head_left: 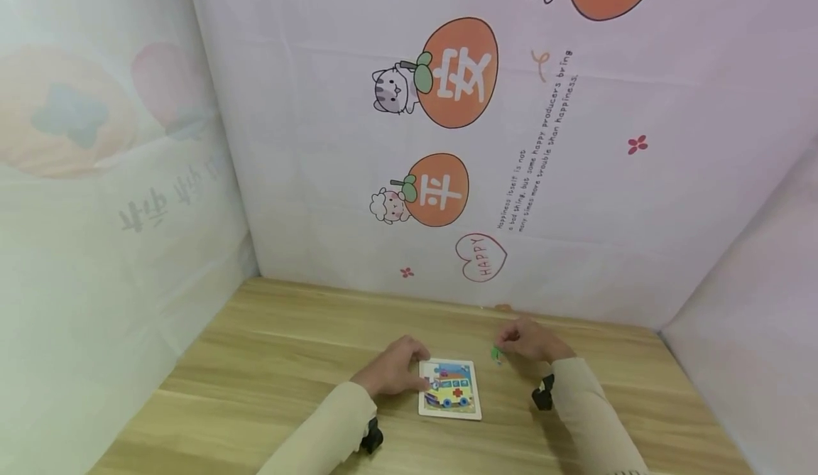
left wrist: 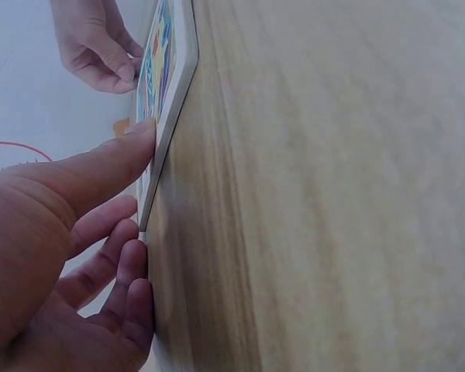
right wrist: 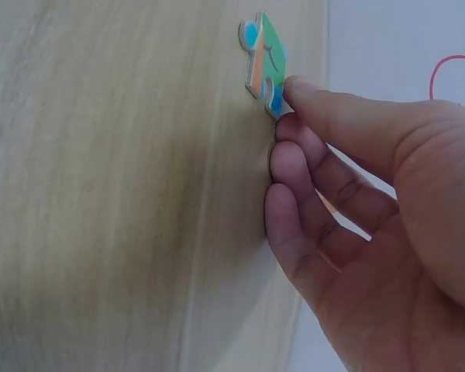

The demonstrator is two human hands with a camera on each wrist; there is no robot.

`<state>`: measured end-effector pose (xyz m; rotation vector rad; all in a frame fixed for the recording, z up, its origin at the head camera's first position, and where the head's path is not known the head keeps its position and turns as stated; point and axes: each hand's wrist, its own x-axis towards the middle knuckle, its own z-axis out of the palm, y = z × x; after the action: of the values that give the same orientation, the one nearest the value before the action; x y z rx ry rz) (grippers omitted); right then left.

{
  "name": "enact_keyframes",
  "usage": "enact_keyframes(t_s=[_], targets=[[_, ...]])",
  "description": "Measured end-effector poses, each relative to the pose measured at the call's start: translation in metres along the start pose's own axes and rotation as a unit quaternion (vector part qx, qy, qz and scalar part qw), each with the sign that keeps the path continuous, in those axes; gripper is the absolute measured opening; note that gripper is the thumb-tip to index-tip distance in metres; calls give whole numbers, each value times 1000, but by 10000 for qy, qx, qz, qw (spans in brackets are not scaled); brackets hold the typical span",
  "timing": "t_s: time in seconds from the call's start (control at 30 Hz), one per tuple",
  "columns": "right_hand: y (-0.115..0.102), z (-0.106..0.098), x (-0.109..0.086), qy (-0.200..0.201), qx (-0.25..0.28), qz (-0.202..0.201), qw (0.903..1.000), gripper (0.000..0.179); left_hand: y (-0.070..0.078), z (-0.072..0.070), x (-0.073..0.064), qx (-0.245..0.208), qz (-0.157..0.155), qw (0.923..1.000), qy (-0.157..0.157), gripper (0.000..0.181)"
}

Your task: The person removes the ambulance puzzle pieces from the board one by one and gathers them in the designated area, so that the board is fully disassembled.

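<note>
A jigsaw puzzle board (head_left: 474, 412) with a pale rim lies on the table, showing a yellow ambulance with a red cross. My left hand (head_left: 397, 366) holds it at the left side. In the left wrist view the thumb (left wrist: 132, 147) presses on the rim, and the other fingers curl by the corner. To the right of the board, my right hand (head_left: 529, 339) pinches a small green, blue and orange puzzle piece (right wrist: 271, 58) between thumb and index finger. The piece stands tilted close over the wood, its lower end hidden by the fingertips.
The wood-grain table (head_left: 287, 361) runs back to a white cloth wall (head_left: 332, 198) printed with orange fruits and cartoon animals. More cloth closes off the left and right sides. Dark wrist cameras (head_left: 543, 392) sit at both cuffs.
</note>
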<state>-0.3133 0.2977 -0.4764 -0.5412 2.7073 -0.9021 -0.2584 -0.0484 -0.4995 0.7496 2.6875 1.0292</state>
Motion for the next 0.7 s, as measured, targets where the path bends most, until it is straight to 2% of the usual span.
enact_keyframes(t_s=[0.1,0.2,0.4,0.6,0.7], targets=[[1,-1,-2,40,-91,75,9999,8,2,1,-1,-43,-1,10000,-8,51],[-1,-3,-2,46,-185,-123,9997,9,2,2,-1,-30,28,10000,15,51],[-24,-7,-6,-26,-316,-381,9988,8,-1,2,0,-30,90,9999,49,51],[-45,4,-13,24,-707,-490,9963,22,-4,5,1,-36,95,9999,34,50],[-52,13,-13,29,-954,-732,9927,26,-3,4,1,-41,70,10000,26,51]])
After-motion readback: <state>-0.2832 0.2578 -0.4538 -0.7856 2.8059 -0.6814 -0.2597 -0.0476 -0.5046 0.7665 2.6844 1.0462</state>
